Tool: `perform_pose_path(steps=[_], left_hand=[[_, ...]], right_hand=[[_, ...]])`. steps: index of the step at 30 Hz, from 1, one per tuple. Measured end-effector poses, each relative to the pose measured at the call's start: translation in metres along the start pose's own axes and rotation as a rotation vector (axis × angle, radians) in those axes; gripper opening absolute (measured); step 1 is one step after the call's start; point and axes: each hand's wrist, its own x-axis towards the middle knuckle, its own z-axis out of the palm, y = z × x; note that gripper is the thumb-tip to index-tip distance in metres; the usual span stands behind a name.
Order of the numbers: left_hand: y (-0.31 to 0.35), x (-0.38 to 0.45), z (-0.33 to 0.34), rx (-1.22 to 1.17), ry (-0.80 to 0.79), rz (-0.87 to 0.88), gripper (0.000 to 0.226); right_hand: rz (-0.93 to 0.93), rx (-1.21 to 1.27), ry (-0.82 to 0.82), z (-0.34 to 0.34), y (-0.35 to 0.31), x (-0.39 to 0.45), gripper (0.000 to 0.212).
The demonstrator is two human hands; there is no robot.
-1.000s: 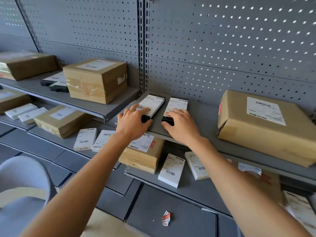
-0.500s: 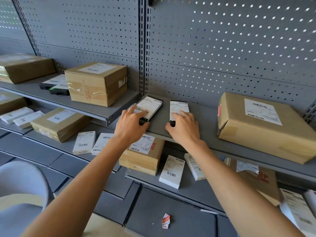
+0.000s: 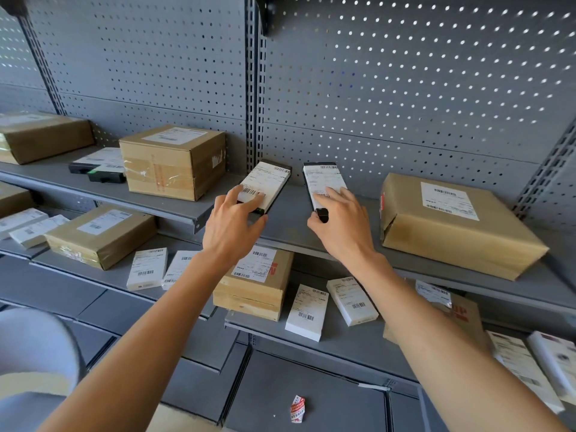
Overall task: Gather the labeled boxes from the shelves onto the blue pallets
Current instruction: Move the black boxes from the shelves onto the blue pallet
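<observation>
Two slim black boxes with white labels lie side by side on the grey upper shelf [image 3: 290, 226]. My left hand [image 3: 232, 224] grips the near end of the left black box [image 3: 269, 182], fingers over its label and thumb under the edge. My right hand [image 3: 341, 226] pinches the near end of the right black box [image 3: 322, 182], which is tipped up off the shelf. No blue pallet is in view.
A large brown labeled box [image 3: 452, 226] sits right of my hands, and a taped cardboard box [image 3: 174, 160] stands on the left shelf. Lower shelves hold several white labeled boxes [image 3: 307, 311] and brown parcels [image 3: 99, 235]. A crumpled red-and-white scrap [image 3: 297, 408] lies below.
Both black boxes have been pulled toward the shelf's front edge and their near ends lifted. The right box has turned straighter and tipped upward. The camera moved closer.
</observation>
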Motion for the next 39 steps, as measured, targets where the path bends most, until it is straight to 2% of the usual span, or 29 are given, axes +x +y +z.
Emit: perform_pose_path(steps=[4, 8, 12, 15, 24, 31, 35, 39], left_hand=[[0.019, 0.002, -0.009, -0.059, 0.052, 0.072, 0.051], [0.051, 0.001, -0.015, -0.103, 0.091, 0.129, 0.05], [0.093, -0.002, -0.015, -0.122, 0.104, 0.187, 0.049], [0.13, -0.009, -0.01, -0.151, 0.091, 0.238, 0.049], [0.282, -0.068, 0.021, -0.255, 0.0, 0.444, 0.047], [0.398, -0.137, 0.038, -0.298, -0.072, 0.575, 0.047], [0.462, -0.179, 0.045, -0.33, -0.103, 0.629, 0.048], [0.521, -0.214, 0.05, -0.385, -0.141, 0.683, 0.049]], right_hand=[[-0.005, -0.025, 0.118, -0.032, 0.009, -0.002, 0.027], [0.006, -0.012, 0.156, -0.063, 0.032, -0.011, 0.036], [0.05, -0.072, 0.216, -0.096, 0.062, -0.032, 0.033], [0.112, -0.091, 0.211, -0.122, 0.091, -0.055, 0.043], [0.258, -0.233, 0.274, -0.221, 0.188, -0.178, 0.04], [0.411, -0.34, 0.317, -0.309, 0.249, -0.296, 0.027], [0.477, -0.393, 0.286, -0.353, 0.28, -0.355, 0.039], [0.566, -0.403, 0.3, -0.393, 0.306, -0.406, 0.04]])
